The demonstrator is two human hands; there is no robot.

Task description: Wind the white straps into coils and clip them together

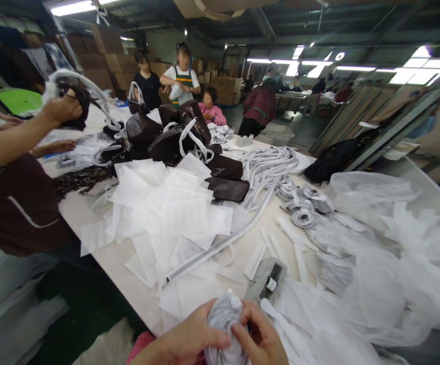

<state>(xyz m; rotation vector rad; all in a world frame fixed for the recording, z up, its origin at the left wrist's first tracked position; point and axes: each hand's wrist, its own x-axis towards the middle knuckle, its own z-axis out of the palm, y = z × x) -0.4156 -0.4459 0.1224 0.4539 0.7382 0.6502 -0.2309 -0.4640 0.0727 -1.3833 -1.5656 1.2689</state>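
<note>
At the bottom centre, both hands are round a rolled grey-and-white strap bundle point(225, 324). My left hand point(193, 332) wraps its left side, with the thumb across the front. My right hand point(260, 332) has its fingers curled and pressed on the bundle's right side. Just beyond the hands a grey tape dispenser point(267, 281) sits on the table. A long grey strap point(220, 246) runs diagonally across the table toward a heap of similar straps point(271, 165). Thin white sheets point(166, 203) lie in a loose pile ahead of my left hand.
Dark bags point(181, 139) with white-wrapped handles stand behind the sheets. Coiled straps point(303, 215) and clear plastic bags point(379, 274) cover the right side. At the left, a person's arm point(18, 134) holds up a dark bag. Other people are across the table point(128, 289).
</note>
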